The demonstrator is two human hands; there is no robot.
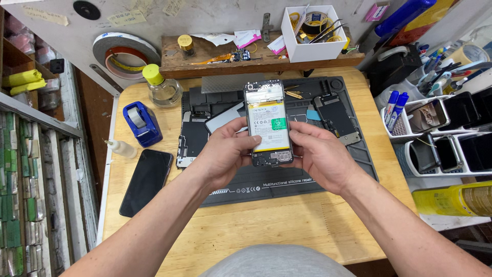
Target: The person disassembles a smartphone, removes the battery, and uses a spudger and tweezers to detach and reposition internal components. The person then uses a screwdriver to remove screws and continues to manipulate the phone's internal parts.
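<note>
Both your left hand (pixel 225 154) and right hand (pixel 318 156) pinch the opened phone (pixel 268 123) by its long edges; it looks light, stiff, fragile inside, so keep fingers off the battery (pixel 266 125)

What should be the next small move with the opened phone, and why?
Probably lower the opened phone onto the grey repair mat. The left hand and right hand both hold it in the air by its lower edges, with its battery exposed.

The opened phone (pixel 268 122) hides both hands' fingers behind it, and its battery label print is too small to tell.
</note>
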